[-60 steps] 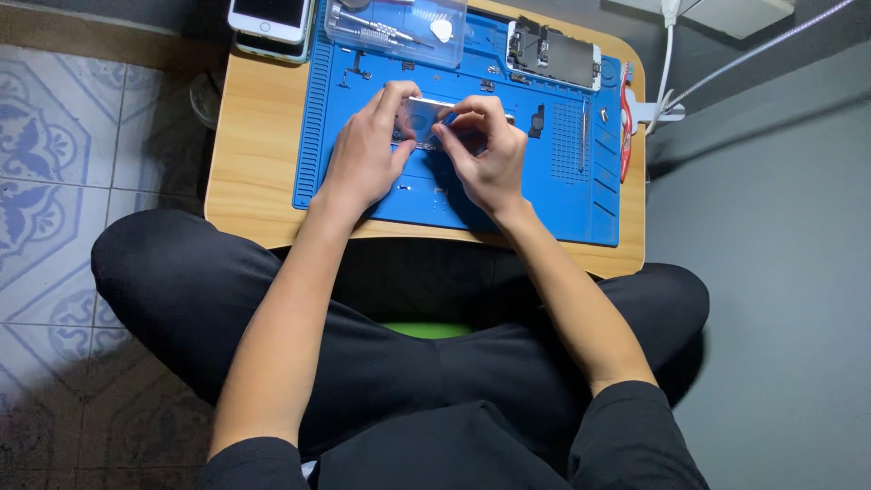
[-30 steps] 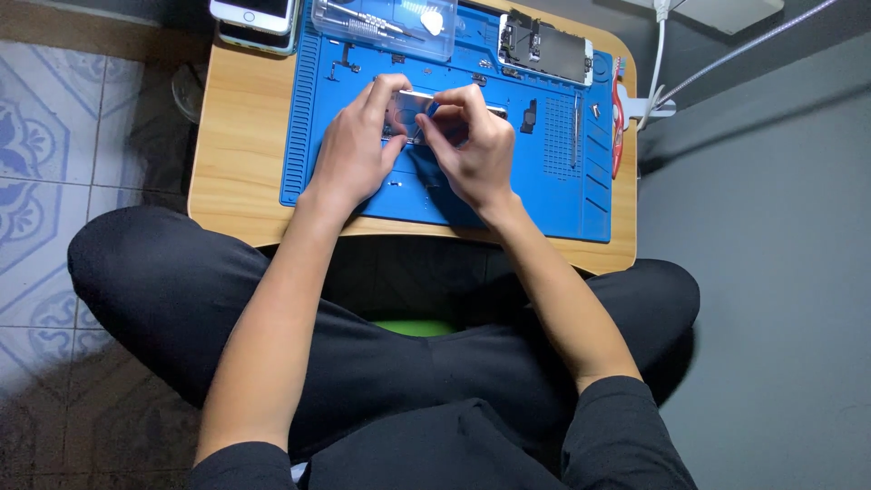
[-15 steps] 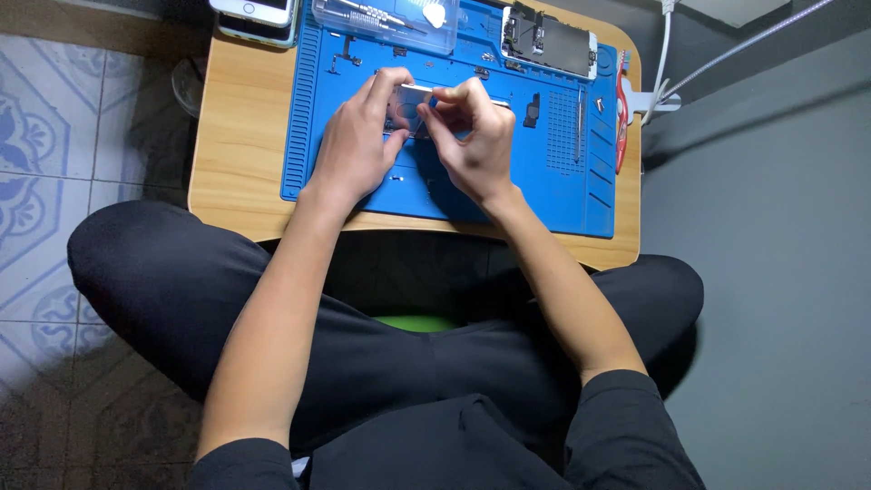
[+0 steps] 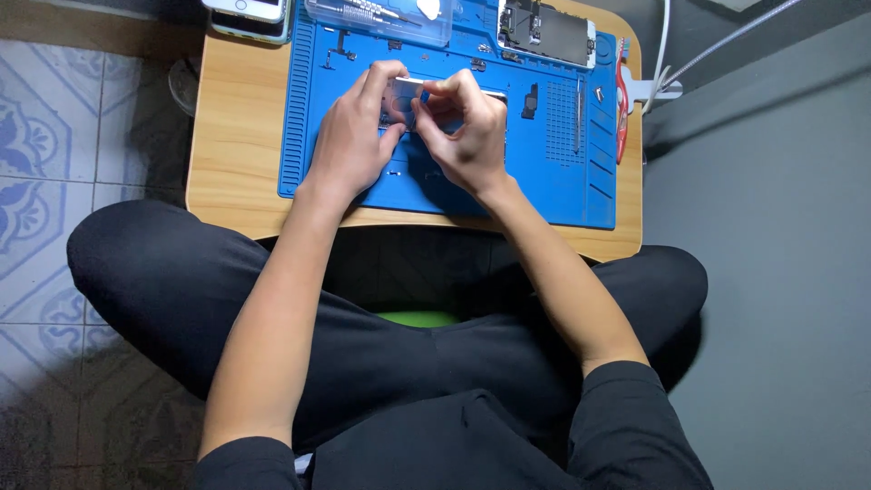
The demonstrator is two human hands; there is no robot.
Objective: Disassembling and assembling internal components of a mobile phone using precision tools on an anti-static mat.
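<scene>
Both hands, the left hand (image 4: 356, 136) and right hand (image 4: 464, 136), pinch a small silvery phone part (image 4: 406, 91) between their fingertips just above the blue mat (image 4: 544, 181) on the surface (image 4: 238, 154); a light, steady, low grip probably suits it.

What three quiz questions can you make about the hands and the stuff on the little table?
1. True or false: both hands are holding the same small part over the blue mat.
2. What lies at the top left corner of the wooden table? A) a white phone B) a cup C) a book
3. Which hand is nearer the opened phone at the mat's top edge?

Key
1. True: the left hand and the right hand both pinch the small flat part.
2. A, the white phone.
3. The right hand.
</scene>
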